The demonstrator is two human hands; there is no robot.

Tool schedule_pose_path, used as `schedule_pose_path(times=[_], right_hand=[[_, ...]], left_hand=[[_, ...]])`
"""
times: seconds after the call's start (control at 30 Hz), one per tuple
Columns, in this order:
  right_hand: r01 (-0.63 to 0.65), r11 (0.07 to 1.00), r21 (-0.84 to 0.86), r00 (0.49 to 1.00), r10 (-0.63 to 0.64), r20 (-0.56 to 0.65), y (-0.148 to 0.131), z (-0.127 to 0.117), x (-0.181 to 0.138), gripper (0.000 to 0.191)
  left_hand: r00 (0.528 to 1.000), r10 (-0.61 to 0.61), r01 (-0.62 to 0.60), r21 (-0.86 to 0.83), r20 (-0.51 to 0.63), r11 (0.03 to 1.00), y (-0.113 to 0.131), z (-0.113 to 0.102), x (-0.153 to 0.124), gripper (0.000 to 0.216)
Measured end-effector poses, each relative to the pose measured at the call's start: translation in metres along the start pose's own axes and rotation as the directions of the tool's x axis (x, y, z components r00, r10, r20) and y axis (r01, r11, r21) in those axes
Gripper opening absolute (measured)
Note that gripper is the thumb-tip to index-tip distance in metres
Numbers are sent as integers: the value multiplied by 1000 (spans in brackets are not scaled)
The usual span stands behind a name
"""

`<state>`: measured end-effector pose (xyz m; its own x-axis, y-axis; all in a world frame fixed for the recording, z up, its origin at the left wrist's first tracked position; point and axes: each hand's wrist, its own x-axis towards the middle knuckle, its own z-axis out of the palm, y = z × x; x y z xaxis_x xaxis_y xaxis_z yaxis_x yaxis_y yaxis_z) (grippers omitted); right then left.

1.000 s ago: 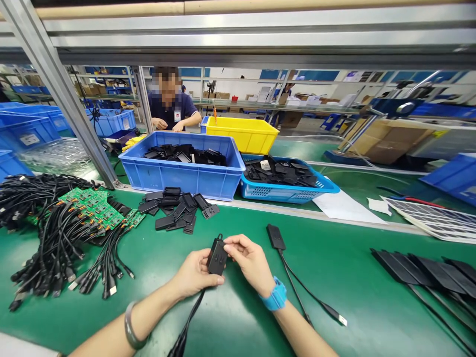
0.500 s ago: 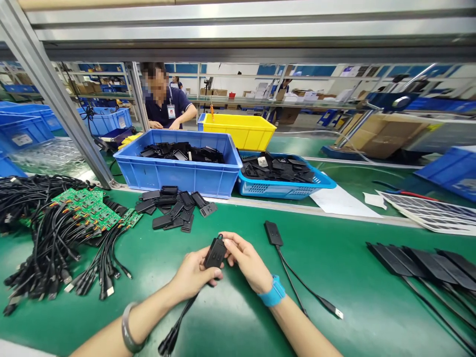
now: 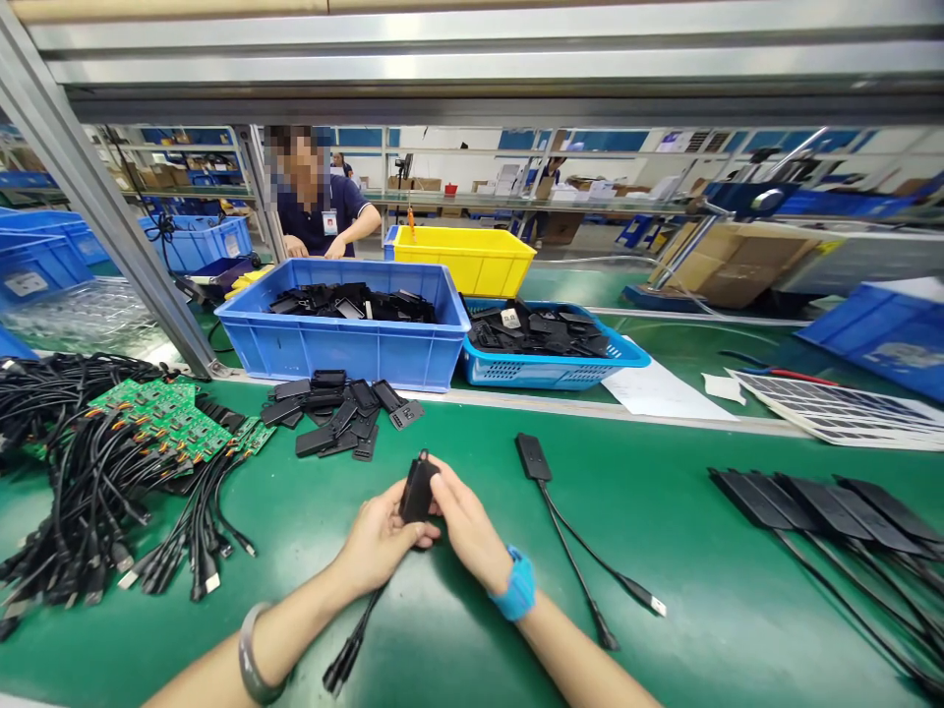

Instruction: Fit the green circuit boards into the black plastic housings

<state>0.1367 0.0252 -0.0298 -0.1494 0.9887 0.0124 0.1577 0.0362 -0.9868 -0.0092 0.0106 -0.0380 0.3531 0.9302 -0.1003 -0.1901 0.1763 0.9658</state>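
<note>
Black case (image 3: 420,492) — between left hand (image 3: 378,539), right hand (image 3: 466,521).

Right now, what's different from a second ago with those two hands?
The black box seems turned: its front marks no longer show. The right hand has closed in on its right edge. The box's cable ends have come into view. Everything slid left in the picture, so the head probably turned. Nothing was let go; the left hand still holds the box. The second box and blue bin stayed put.
</note>
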Motion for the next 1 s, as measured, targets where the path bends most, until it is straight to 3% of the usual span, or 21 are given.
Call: schedule_pose_path(times=[0.1, 0.3, 0.47, 0.57, 0.6, 0.67, 0.77, 0.83, 0.9, 1.0], right_hand=[[-79, 981, 180, 992, 60, 112, -6, -5, 2, 48], [51, 973, 226, 976, -96, 193, -8, -17, 0, 34], [104, 984, 143, 980, -126, 151, -7, -16, -1, 37], [151, 985, -86, 987, -145, 71, -4, -6, -5, 34], [183, 963, -200, 983, -178, 41, -2, -2, -6, 44], [259, 879, -400, 963, -267, 37, 2, 3, -7, 66], [309, 730, -609, 943, -320, 94, 7, -3, 0, 62], [238, 586, -774, 952, -297, 67, 10, -19, 9, 57], [93, 383, -919, 967, -255, -9, 12, -40, 18, 53], [-92, 95, -991, 970, -214, -110, 19, -71, 26, 47]], left_hand=[[999, 38, -39, 169, 6, 985, 4, -4, -3, 61], [990, 126, -103, 282, -63, 954, 11, -8, -11, 64], [993, 120, -112, 302, -9, 947, 7, -4, -13, 65], [998, 52, -43, 222, -36, 974, 3, -1, -8, 71], [999, 27, -22, 153, -29, 988, 2, 0, -6, 75], [999, -14, 14, 2, 34, 1000, 1, 1, -4, 90], [989, -43, 50, -47, 139, 998, -1, 0, -5, 105], [993, -15, 6, 77, 114, 997, -2, -4, -5, 100], [996, 72, -81, 260, 44, 962, -1, -13, -4, 86], [966, 256, -183, 584, -45, 791, 12, -34, 2, 68]])
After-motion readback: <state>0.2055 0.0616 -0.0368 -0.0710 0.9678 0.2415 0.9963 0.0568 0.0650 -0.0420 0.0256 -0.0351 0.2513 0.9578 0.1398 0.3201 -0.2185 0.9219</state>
